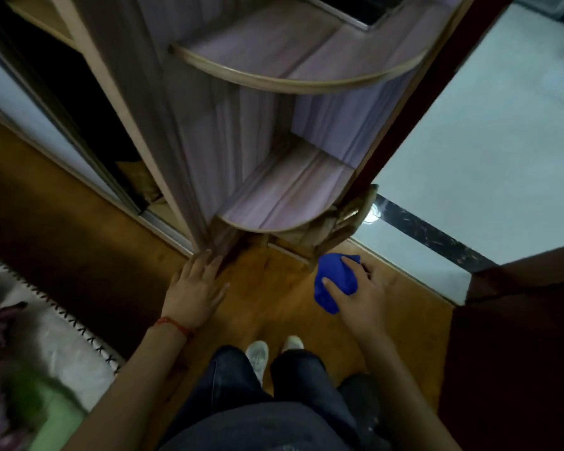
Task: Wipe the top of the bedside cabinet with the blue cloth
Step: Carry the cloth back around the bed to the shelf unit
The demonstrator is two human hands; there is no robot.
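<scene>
I am seeing bare floor [274, 297] lying open between shelf [284, 203] and doorway; my right hand [358, 294] is gripping the bunched cloth [334, 281], left hand [194, 284] hanging spread.

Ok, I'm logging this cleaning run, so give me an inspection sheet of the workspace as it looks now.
Surface: no bedside cabinet top identifiable; wooden floor below.
Job's things: blue cloth, bunched in the right hand.
Clutter: nothing seen on the curved shelves.
Hands: left hand open, fingertips at the shelf unit's base.
Cables: nothing seen.
Surroundings: white tiled floor at right, rug at left, white shoes.
</scene>
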